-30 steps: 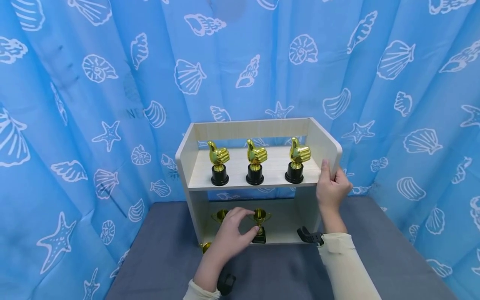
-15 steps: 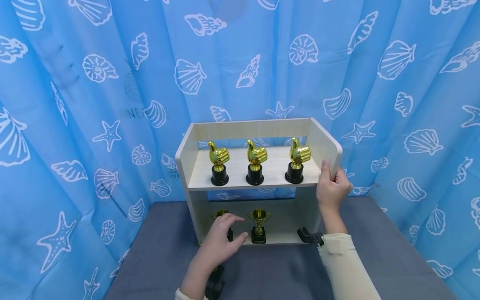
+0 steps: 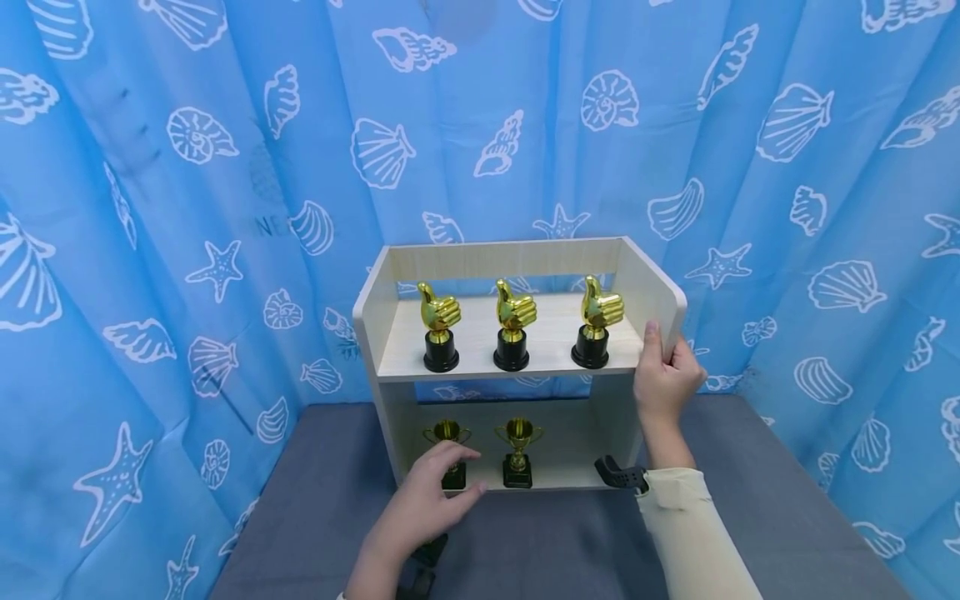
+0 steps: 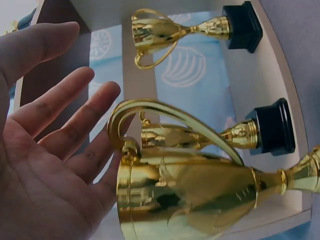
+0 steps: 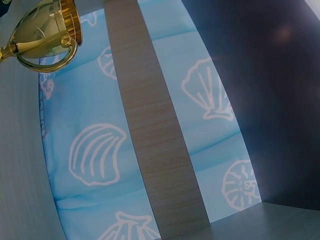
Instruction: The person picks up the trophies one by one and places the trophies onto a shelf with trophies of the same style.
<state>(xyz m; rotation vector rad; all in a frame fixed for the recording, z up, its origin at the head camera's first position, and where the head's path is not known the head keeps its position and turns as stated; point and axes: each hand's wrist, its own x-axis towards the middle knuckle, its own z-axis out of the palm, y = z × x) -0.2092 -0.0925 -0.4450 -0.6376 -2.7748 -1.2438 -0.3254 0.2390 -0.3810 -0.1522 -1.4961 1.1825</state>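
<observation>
My left hand point(image 3: 420, 504) is before the lower left of the pale wooden shelf unit point(image 3: 517, 252), fingers apart and holding nothing. Two gold trophy cups on black bases, the left cup point(image 3: 447, 431) and right cup point(image 3: 518, 435), stand on the lower level; my hand partly covers the left one. Close to the left wrist camera, another trophy cup point(image 4: 200, 195) overlaps my fingers; the head view hides it, and touch is unclear. My right hand point(image 3: 666, 375) grips the front edge of the unit's right side panel. In the right wrist view, one trophy cup point(image 5: 47, 30) shows at upper left.
Three gold thumbs-up trophies, the left point(image 3: 440, 315), middle point(image 3: 514, 312) and right one point(image 3: 600, 310), stand along the upper level. The unit rests on a grey tabletop point(image 3: 315, 500). A blue shell-patterned curtain point(image 3: 465, 108) hangs behind and at both sides.
My left hand has drawn away from the right-hand trophy cup, moving left and down toward me, uncovering more of the cups. My right hand has kept its grip on the side panel.
</observation>
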